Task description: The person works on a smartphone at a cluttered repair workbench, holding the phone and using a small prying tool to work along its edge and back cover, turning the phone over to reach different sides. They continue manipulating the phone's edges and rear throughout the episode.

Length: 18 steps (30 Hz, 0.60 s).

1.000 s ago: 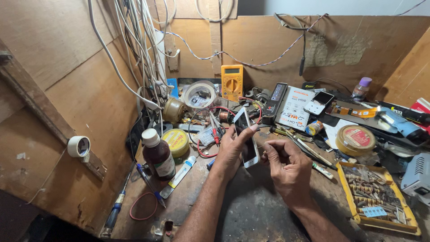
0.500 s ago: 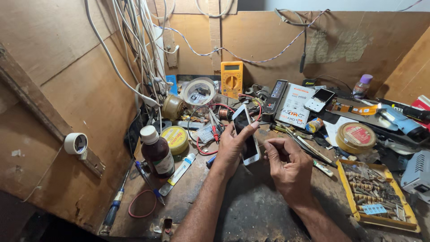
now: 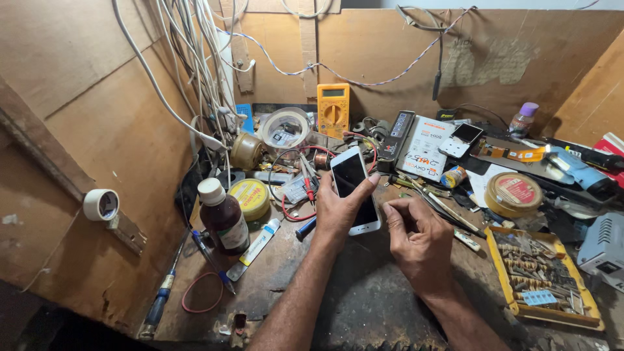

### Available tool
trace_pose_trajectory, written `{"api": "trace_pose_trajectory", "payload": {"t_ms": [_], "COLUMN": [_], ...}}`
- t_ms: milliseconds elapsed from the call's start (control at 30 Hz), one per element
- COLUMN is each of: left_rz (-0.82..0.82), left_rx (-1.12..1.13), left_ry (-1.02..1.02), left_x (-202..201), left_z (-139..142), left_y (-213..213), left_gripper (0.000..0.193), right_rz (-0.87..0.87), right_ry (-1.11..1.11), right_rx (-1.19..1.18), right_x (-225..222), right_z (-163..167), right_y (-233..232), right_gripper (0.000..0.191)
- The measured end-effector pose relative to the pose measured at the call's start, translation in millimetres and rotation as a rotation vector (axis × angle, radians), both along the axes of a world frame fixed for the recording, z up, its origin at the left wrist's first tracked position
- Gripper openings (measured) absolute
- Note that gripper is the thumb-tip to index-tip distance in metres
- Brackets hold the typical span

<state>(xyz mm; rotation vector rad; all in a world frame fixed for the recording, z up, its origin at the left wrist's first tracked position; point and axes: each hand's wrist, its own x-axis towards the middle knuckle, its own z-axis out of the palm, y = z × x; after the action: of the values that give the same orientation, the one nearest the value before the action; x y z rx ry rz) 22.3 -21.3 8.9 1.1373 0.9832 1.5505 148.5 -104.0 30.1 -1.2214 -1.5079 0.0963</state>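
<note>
White phone [image 3: 354, 188], yellow multimeter [image 3: 333, 109], brown bottle [image 3: 223, 221].

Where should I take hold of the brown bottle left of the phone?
Grip the brown bottle around its body, just under the white cap, coming from the right or front. It stands upright, the wall is close on its left, and a yellow tin sits behind it, so those sides look cramped. The left hand is nearest, but it holds the phone.

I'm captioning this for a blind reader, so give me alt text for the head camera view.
A person's left hand holds a white smartphone, dark screen up, over a cluttered wooden workbench, while the right hand hovers curled beside it. Around them lie a brown bottle, a yellow multimeter, wires and a yellow tray of small parts.
</note>
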Motion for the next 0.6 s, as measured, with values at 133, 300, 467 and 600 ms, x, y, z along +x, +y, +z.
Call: {"api": "trace_pose_trajectory", "payload": {"t_ms": [133, 300, 467, 600], "left_rz": [0.05, 0.189, 0.198, 0.218], "left_rx": [0.073, 0.063, 0.051, 0.046], "left_ry": [0.032, 0.19, 0.198, 0.206], "left_x": [1, 9, 12, 12], "left_z": [2, 1, -2, -4], "left_y": [-4, -4, -4, -3], "left_gripper": [0.059, 0.067, 0.068, 0.068], "right_rz": [0.053, 0.074, 0.097, 0.097], "right_ry": [0.098, 0.174, 0.265, 0.257], "right_rx": [-0.085, -0.186, -0.28, -0.258], "right_x": [5, 12, 16, 16], "right_z": [-4, -13, -19, -21], "right_y": [4, 12, 17, 18], "right_gripper": [0.009, 0.012, 0.012, 0.011]}}
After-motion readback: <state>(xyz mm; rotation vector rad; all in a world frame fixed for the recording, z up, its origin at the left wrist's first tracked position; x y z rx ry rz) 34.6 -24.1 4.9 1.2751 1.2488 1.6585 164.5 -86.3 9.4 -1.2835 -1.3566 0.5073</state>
